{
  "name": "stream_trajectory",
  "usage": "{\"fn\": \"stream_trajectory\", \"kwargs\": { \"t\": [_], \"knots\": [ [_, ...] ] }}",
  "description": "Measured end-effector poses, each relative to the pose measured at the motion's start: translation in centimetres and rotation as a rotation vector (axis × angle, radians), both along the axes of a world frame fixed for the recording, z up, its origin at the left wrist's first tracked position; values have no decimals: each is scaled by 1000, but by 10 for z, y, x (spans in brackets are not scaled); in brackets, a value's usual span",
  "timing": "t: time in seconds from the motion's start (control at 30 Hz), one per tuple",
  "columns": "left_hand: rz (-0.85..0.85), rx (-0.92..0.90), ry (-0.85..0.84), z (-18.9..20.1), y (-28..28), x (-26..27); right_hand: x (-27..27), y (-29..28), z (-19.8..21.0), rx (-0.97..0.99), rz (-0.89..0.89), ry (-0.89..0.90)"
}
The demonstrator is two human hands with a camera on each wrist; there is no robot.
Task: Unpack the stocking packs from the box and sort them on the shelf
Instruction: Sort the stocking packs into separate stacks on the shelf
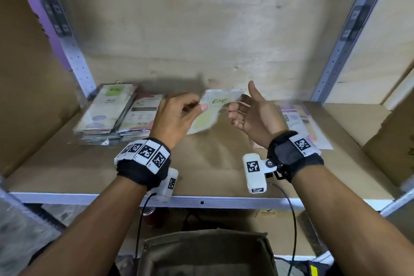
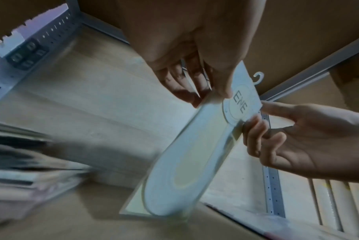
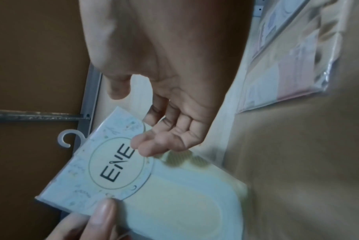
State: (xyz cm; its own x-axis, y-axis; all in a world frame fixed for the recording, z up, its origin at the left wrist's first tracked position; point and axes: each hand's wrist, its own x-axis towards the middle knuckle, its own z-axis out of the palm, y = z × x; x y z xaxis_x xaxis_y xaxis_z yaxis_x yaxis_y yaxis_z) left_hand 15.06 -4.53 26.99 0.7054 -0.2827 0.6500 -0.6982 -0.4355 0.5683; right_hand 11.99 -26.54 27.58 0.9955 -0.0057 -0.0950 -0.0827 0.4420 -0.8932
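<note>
A pale stocking pack (image 1: 214, 105) with a round "ENE" label and a white hook is held tilted over the middle of the shelf board (image 1: 212, 170). My left hand (image 1: 197, 107) pinches its top left edge, thumb on the front (image 3: 104, 209) and fingers behind (image 2: 194, 91). My right hand (image 1: 237, 112) is relaxed, thumb up and apart, its fingertips (image 3: 145, 146) touching the pack's right side by the label. The pack (image 2: 180, 170) has its lower end close to the board. The open cardboard box (image 1: 206, 251) sits below the shelf, in front of me.
A stack of flat stocking packs (image 1: 112, 114) lies at the shelf's left rear. More packs in clear sleeves (image 1: 300, 123) lie at the right. Perforated metal uprights (image 1: 76, 56) frame the bay. A cardboard carton (image 1: 389, 141) stands at far right.
</note>
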Motion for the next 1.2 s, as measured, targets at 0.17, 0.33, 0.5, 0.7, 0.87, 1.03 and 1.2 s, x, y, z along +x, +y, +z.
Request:
{"fn": "stream_trajectory", "kwargs": {
  "t": [0.17, 0.33, 0.5, 0.7, 0.87, 1.03, 1.2],
  "knots": [
    [16, -248, 73, 3, -20, 0, -6, -12, -4, -169, -33, -86],
    [-28, -486, 342, -9, -32, 14, -9, -22, -19, -686, -37, -118],
    [37, -575, 707, -37, -48, 28, -13, -39, -28, -805, 50, -93],
    [158, -421, 629, -49, -35, 46, -21, -54, -31, -865, 207, -29],
    [118, -232, 616, -55, -33, 44, -24, -58, -35, -901, 190, 13],
    [340, 46, 563, -45, -33, 36, -24, -54, -33, -879, 203, -8],
    [309, 84, 622, -45, -26, 36, -25, -48, -32, -848, 223, -16]
  ]
}}
